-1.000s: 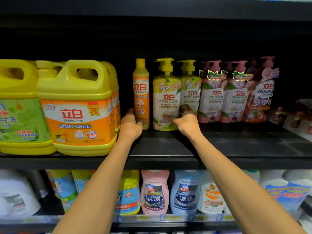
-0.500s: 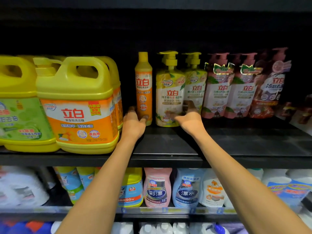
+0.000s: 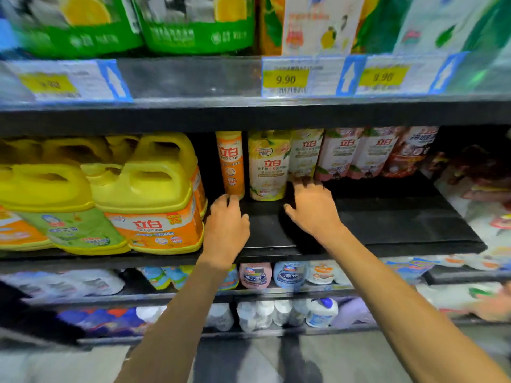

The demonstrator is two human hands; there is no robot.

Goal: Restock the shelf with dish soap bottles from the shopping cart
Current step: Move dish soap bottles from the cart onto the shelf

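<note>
A slim orange dish soap bottle (image 3: 231,164) and a yellow pump bottle (image 3: 267,167) stand at the back of the black shelf (image 3: 387,217). To their right a row of pink and red pump bottles (image 3: 356,153) follows. My left hand (image 3: 225,228) hovers just in front of the orange bottle with fingers curled and nothing in it. My right hand (image 3: 313,208) is beside the yellow bottle, fingers spread, holding nothing. The bottle tops are hidden by the shelf above. No shopping cart shows.
Large yellow jugs (image 3: 154,197) fill the left of the shelf. The shelf edge above carries price tags (image 3: 286,78) under green packs. Lower shelves hold pink and blue bottles (image 3: 276,275). The grey floor (image 3: 331,360) lies below.
Both hands have drawn back from the bottles and let go. The view has swung up and back, so the upper shelf with price tags and the floor now show.
</note>
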